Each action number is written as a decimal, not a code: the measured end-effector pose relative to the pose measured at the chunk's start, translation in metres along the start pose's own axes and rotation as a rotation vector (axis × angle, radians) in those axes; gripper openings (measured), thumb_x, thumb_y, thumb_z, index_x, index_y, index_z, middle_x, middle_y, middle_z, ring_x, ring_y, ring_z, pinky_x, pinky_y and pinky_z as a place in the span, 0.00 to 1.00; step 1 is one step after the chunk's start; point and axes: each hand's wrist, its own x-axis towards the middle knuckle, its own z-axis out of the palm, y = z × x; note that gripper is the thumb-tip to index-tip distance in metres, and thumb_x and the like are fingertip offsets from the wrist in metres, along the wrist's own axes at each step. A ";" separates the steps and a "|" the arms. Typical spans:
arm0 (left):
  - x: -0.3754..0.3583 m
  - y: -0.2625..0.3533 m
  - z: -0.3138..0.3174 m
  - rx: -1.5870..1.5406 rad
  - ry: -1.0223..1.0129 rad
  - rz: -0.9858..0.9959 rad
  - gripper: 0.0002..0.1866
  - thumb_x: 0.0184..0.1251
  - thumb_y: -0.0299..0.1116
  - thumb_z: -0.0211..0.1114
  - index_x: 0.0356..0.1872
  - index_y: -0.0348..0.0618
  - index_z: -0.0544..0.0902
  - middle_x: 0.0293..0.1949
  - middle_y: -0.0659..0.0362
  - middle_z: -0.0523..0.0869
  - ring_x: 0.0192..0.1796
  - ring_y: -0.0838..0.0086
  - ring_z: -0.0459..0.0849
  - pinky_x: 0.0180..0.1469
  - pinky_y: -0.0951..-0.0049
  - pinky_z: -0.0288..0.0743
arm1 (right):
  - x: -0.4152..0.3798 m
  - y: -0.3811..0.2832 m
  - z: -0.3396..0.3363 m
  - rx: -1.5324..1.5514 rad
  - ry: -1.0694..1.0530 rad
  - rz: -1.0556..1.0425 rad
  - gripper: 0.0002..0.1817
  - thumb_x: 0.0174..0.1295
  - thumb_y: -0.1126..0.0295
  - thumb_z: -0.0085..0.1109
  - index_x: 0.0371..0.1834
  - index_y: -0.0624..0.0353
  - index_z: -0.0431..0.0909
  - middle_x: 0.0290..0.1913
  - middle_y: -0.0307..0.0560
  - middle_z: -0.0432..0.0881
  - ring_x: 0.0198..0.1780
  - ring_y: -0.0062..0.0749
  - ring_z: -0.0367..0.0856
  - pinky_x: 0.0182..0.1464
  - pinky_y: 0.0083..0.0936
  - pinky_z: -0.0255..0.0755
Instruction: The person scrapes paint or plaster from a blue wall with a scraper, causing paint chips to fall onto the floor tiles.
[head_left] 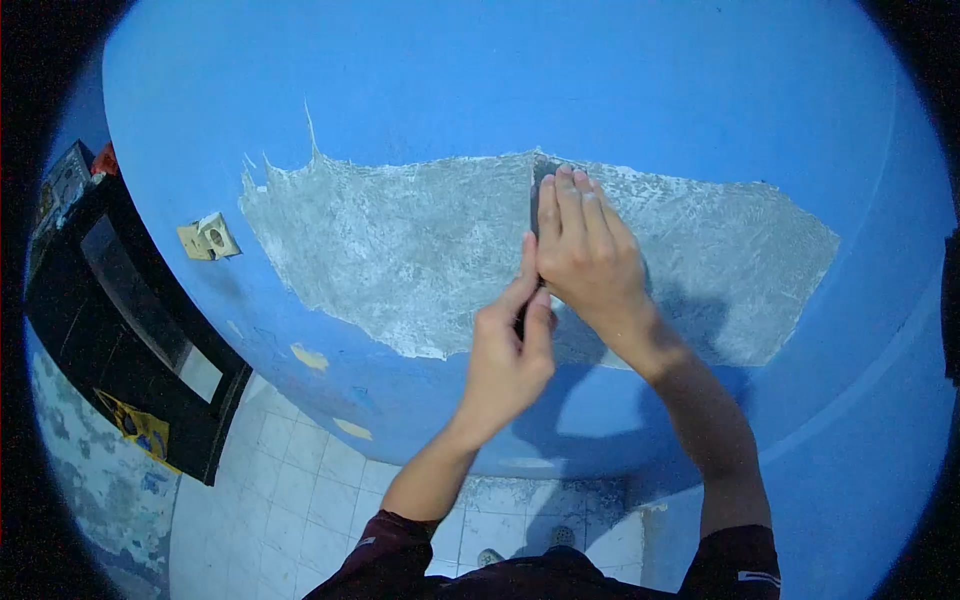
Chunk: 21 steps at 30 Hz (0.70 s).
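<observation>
A blue wall [480, 80] carries a wide bare grey patch [400, 240] with ragged, whitish edges. Against the patch lies a dark, flat-bladed scraper [535, 212], mostly covered by my hands. My left hand [508, 350] is closed around its lower end, thumb and forefinger along it. My right hand [588, 235] is laid over the blade from the right, its fingers stretched out together and pointing up, pressing it to the wall. The blade's upper edge reaches near the top border of the patch; the rest of it is hidden.
A cream socket plate [210, 237] sits on the wall left of the patch. Further left stands dark furniture [120, 320] with a yellow bag [140, 425] on it. White floor tiles [290, 490] and my shoes [562, 537] show below. Small paint chips mark the lower wall.
</observation>
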 end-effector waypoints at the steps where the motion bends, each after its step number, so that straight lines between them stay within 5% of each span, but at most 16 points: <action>1: 0.003 0.003 -0.009 0.064 -0.041 -0.009 0.25 0.77 0.28 0.50 0.72 0.37 0.65 0.22 0.68 0.73 0.19 0.88 0.67 0.20 0.83 0.63 | 0.001 -0.004 -0.001 -0.004 -0.003 -0.001 0.23 0.53 0.67 0.56 0.46 0.78 0.79 0.48 0.64 0.82 0.50 0.48 0.83 0.59 0.36 0.76; 7: 0.006 0.015 -0.011 0.108 -0.083 -0.028 0.25 0.76 0.27 0.51 0.72 0.36 0.66 0.21 0.67 0.73 0.18 0.88 0.66 0.18 0.82 0.61 | 0.002 -0.007 0.006 -0.026 0.036 0.057 0.23 0.53 0.67 0.56 0.45 0.79 0.79 0.47 0.64 0.82 0.49 0.48 0.83 0.57 0.36 0.78; 9: 0.000 0.006 0.007 0.000 0.019 -0.031 0.26 0.72 0.22 0.50 0.71 0.31 0.65 0.25 0.62 0.76 0.28 0.83 0.70 0.31 0.80 0.68 | -0.001 0.003 0.001 -0.016 0.015 0.005 0.23 0.52 0.68 0.57 0.47 0.77 0.79 0.48 0.64 0.83 0.50 0.48 0.84 0.58 0.36 0.78; 13: -0.003 -0.012 0.023 -0.083 0.072 -0.004 0.26 0.72 0.23 0.50 0.72 0.32 0.64 0.26 0.62 0.76 0.27 0.83 0.70 0.31 0.79 0.68 | -0.004 0.010 -0.001 -0.043 -0.025 -0.102 0.24 0.51 0.68 0.58 0.49 0.75 0.79 0.50 0.64 0.83 0.53 0.49 0.84 0.60 0.37 0.77; 21: 0.019 0.001 -0.052 0.236 -0.144 -0.024 0.25 0.71 0.25 0.54 0.70 0.42 0.71 0.22 0.63 0.76 0.24 0.84 0.72 0.28 0.79 0.68 | -0.003 -0.018 -0.001 0.005 -0.038 0.096 0.21 0.58 0.71 0.56 0.51 0.76 0.77 0.51 0.63 0.81 0.53 0.49 0.80 0.61 0.37 0.73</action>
